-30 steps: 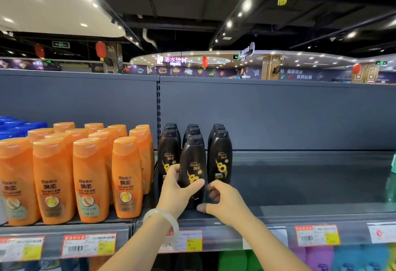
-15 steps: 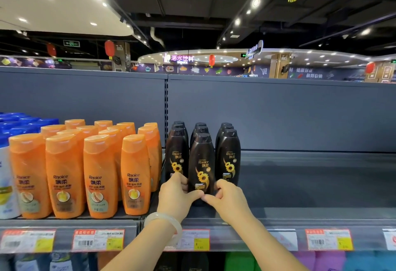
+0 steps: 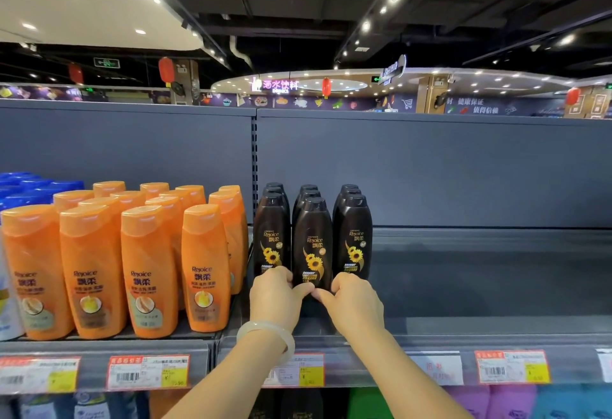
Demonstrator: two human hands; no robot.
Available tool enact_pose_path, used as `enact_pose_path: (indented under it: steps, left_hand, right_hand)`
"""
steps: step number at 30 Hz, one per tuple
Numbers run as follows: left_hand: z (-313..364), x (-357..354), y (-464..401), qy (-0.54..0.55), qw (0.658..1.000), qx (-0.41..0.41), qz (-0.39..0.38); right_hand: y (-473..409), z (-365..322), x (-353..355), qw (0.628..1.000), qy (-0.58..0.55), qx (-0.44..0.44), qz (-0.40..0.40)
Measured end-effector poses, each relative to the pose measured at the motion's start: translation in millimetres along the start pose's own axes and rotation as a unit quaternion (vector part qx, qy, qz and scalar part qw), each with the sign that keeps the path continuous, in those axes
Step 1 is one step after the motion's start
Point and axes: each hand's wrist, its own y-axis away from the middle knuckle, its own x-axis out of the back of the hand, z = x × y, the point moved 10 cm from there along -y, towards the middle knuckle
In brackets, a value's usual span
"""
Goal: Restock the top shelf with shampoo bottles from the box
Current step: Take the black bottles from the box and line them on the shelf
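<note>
Black shampoo bottles stand in three short rows on the grey top shelf, just right of the shelf divider. The front middle bottle stands slightly forward of the front left bottle and the front right bottle. My left hand, with a pale bangle on its wrist, and my right hand hold the middle bottle's base from both sides. The thumbs meet in front of it and the fingers curl beside it. The box is out of view.
Several orange shampoo bottles fill the shelf to the left, with blue-capped bottles behind them. The shelf to the right of the black bottles is bare. Price tags line the shelf edge. Coloured products show on the shelf below.
My right hand has moved left onto the middle bottle's base, and my left hand has slid lower on it. Both thumbs now meet in front. The view has shifted slightly.
</note>
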Motion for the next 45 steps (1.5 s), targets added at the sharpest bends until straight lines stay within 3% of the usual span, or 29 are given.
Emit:
enact_pose_path:
  steps: [38,45]
  left_hand:
    - [-1.9,-4.8,-6.8,-0.063,0.997,0.029,-0.021]
    - [-1.1,11.2,6.3,0.003,1.0,-0.011,0.021]
  right_hand:
    - [-9.5,6.9,-3.5,0.997,0.043,-0.066,0.006]
    - [-1.2,5.9,6.0,1.0,-0.004,-0.019,-0.025]
